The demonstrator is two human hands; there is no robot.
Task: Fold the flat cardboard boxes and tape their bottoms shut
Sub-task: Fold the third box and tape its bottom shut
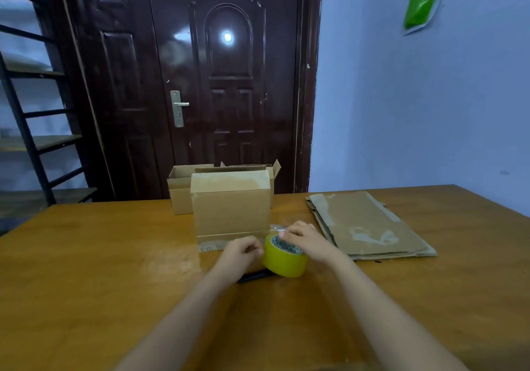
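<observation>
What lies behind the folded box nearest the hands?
Behind the folded box stand two open boxes, flaps up, before the door. The front box hides their middles and whatever they hold.

Matt brown cardboard box (231, 207) and flats (364, 224) with shiny clear tape patches, glossy yellow tape roll (284, 257), smooth wood table (100, 256), glossy dark door (183, 69)

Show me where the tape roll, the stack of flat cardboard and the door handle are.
tape roll (282, 261), head view, yellow outer side.
stack of flat cardboard (370, 224), head view, top sheet.
door handle (181, 103), head view, lever.
</observation>
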